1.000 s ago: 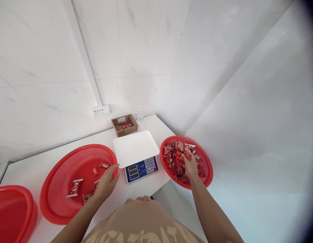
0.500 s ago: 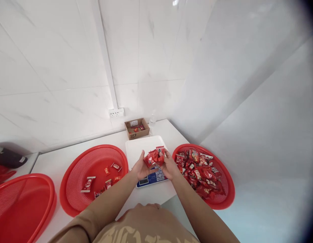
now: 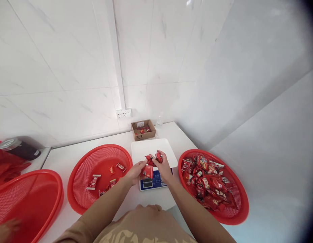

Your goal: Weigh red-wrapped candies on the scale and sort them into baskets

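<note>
Above the digital scale point(image 3: 145, 146), my left hand point(image 3: 135, 172) grips a red snack packet point(image 3: 147, 172). Close beside it, my right hand point(image 3: 163, 166) has its fingers closed on another red snack packet point(image 3: 159, 156). A further red packet point(image 3: 149, 159) shows between the two hands; which one holds it I cannot tell. The scale has a white top and a blue keypad front, partly covered by my hands. To the right, a red mesh basket point(image 3: 244, 199) is heaped with red packets. Left of my hands, another red basket point(image 3: 73, 199) contains several scattered packets.
An open cardboard box point(image 3: 144, 136) with red packets stands behind the scale, near a clear plastic item point(image 3: 159, 121). At far left are a third red basket point(image 3: 59, 182), a dark cylindrical container point(image 3: 22, 148) and another person's blurred hand point(image 3: 7, 229).
My hands have drawn the bunch of packets apart, the left one now lower with a single packet in front. Another person's hand has appeared at lower left. The view has shifted slightly.
</note>
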Available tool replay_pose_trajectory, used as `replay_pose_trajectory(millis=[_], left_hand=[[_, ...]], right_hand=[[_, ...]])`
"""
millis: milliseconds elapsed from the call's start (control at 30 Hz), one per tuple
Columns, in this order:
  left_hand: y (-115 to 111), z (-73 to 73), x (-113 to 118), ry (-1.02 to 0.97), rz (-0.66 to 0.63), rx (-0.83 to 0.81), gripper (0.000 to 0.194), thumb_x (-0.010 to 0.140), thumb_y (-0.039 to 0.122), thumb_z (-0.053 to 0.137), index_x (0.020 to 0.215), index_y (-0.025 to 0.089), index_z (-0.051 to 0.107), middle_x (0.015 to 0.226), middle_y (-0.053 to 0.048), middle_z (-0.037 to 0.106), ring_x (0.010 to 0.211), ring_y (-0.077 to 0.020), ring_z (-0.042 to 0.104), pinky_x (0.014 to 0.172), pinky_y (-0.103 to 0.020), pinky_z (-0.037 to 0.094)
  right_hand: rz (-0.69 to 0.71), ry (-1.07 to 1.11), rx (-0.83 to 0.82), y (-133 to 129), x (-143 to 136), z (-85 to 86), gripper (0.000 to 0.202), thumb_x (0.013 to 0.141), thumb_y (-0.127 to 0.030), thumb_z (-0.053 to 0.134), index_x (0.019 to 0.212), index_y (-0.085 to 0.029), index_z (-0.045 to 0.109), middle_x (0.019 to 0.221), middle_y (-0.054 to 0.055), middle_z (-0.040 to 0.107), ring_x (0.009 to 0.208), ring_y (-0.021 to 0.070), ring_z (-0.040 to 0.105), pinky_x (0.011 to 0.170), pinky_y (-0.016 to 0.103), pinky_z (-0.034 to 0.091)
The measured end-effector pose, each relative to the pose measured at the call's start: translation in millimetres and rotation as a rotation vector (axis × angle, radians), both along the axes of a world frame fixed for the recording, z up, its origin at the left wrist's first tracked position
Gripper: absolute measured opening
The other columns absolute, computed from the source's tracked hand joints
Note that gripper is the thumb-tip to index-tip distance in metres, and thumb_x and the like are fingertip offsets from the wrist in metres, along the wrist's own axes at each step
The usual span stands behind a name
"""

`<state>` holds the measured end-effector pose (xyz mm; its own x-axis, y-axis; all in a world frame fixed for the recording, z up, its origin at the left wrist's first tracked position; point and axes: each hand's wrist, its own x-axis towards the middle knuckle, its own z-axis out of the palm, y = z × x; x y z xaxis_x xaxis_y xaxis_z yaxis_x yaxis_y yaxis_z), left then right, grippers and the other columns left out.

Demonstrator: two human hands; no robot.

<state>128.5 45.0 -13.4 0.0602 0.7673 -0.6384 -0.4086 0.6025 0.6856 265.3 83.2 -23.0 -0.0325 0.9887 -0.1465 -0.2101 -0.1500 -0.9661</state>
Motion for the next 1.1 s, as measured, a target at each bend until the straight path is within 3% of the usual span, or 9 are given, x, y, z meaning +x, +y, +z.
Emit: replay_pose_trajectory(millis=[100,300,433,500,633,833,1000,1100], left_hand=[[-1.8,1.6,5.0,0.146,-0.129,0.117,0.052,0.067,0.057,0.066,0.104,0.021,0.057,0.067,0.002,0.063,0.053,-0.0091,0.056,0.046,-0.018,0.037],[-1.5,14.7,-8.0,0.152,-0.154,0.169,0.053,0.061,0.047,0.074,0.101,0.017,0.057,0.062,0.002,0.062,0.049,-0.0083,0.053,0.045,-0.018,0.031],[-3.9,22.0,-14.5,0.095,-0.288,0.196,0.046,0.059,0.043,0.075,0.092,0.015,0.061,0.057,0.002,0.061,0.045,-0.0079,0.049,0.044,-0.020,0.029],[-5.4,21.7,-15.7,0.126,-0.352,0.191,0.045,0.059,0.044,0.075,0.090,0.015,0.061,0.058,0.002,0.061,0.045,-0.0080,0.049,0.044,-0.020,0.028],[-8.3,19.8,-13.4,0.223,-0.317,0.200,0.047,0.059,0.048,0.074,0.090,0.016,0.062,0.061,0.002,0.062,0.048,-0.0080,0.049,0.046,-0.020,0.028],[-12.4,16.2,-3.8,0.213,-0.145,0.257,0.039,0.061,0.052,0.071,0.066,0.016,0.060,0.051,0.004,0.055,0.045,-0.0081,0.046,0.049,-0.021,0.031],[-16.1,-2.9,-6.2,0.135,0.018,0.122,0.046,0.062,0.054,0.070,0.090,0.018,0.062,0.068,0.001,0.063,0.056,-0.0100,0.055,0.053,-0.021,0.037],[-17.3,-12.1,-10.6,0.176,0.111,0.059,0.046,0.065,0.055,0.067,0.091,0.018,0.059,0.066,0.003,0.060,0.057,-0.0091,0.053,0.054,-0.020,0.037]], right_hand=[[0.061,-0.128,0.101,-11.9,-9.2,2.5,0.044,0.061,-0.027,0.067,0.102,-0.023,0.050,0.105,0.002,0.058,0.097,0.0172,0.055,0.092,0.033,0.042],[0.077,-0.086,-0.043,-10.8,-0.7,4.9,0.040,0.063,-0.037,0.070,0.093,-0.025,0.048,0.082,-0.003,0.057,0.077,0.0143,0.056,0.077,0.030,0.047],[0.412,0.043,-0.187,-4.5,9.0,18.4,0.036,0.067,-0.046,0.068,0.091,-0.021,0.056,0.084,0.001,0.063,0.076,0.0155,0.059,0.072,0.031,0.049],[0.485,0.054,-0.185,-3.9,10.3,24.6,0.034,0.067,-0.046,0.069,0.084,-0.018,0.060,0.082,0.003,0.065,0.077,0.0168,0.060,0.073,0.032,0.049],[0.343,0.063,-0.210,-3.8,7.4,25.9,0.032,0.063,-0.044,0.073,0.078,-0.018,0.062,0.076,0.002,0.067,0.071,0.0175,0.062,0.070,0.033,0.051],[0.220,0.258,-0.425,-3.7,2.8,1.8,0.030,0.064,-0.040,0.073,0.084,-0.020,0.063,0.081,0.002,0.069,0.070,0.0155,0.063,0.066,0.030,0.053],[0.103,0.268,-0.450,9.2,0.9,-11.1,0.026,0.066,-0.038,0.071,0.083,-0.021,0.061,0.083,0.003,0.069,0.074,0.0167,0.065,0.065,0.029,0.054],[0.026,0.207,-0.390,21.2,3.8,-13.6,0.028,0.066,-0.040,0.070,0.084,-0.022,0.058,0.082,0.001,0.067,0.072,0.0147,0.064,0.064,0.028,0.054]])
